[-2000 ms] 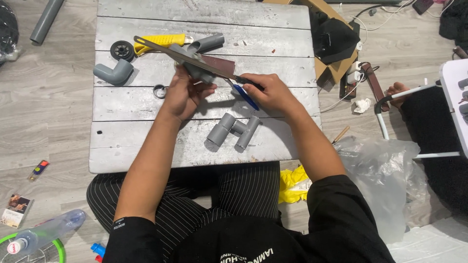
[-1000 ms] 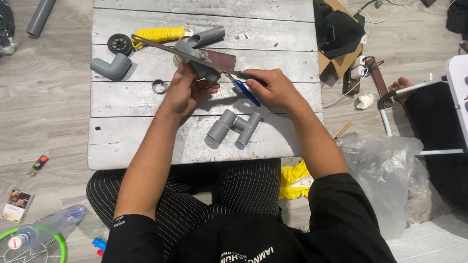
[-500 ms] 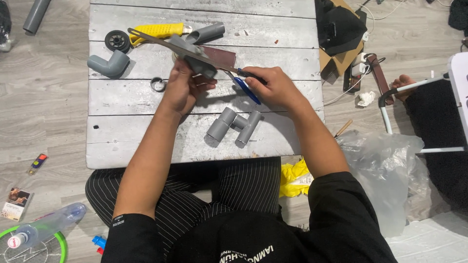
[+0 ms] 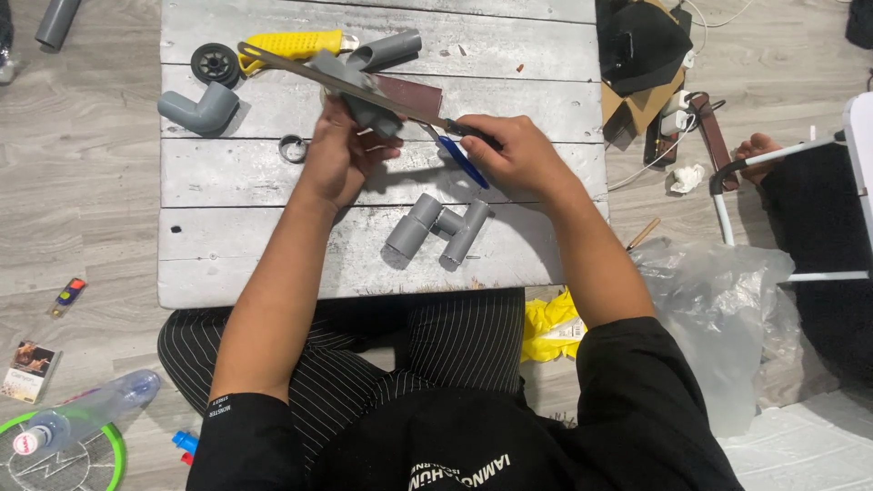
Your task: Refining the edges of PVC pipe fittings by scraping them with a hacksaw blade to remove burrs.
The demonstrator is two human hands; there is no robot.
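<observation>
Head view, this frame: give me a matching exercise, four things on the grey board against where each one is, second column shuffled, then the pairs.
Things:
1. grey elbow fitting
2. saw blade
3. black wheel
4. joined grey pipe piece

Places:
A. lying on the board near its front edge, untouched
B. far left corner, beside the yellow handle
C. left side of the board, just in front of the wheel
D. held by the right hand, lying across the grey fitting in the left hand

Pairs: 1-C, 2-D, 3-B, 4-A
</observation>
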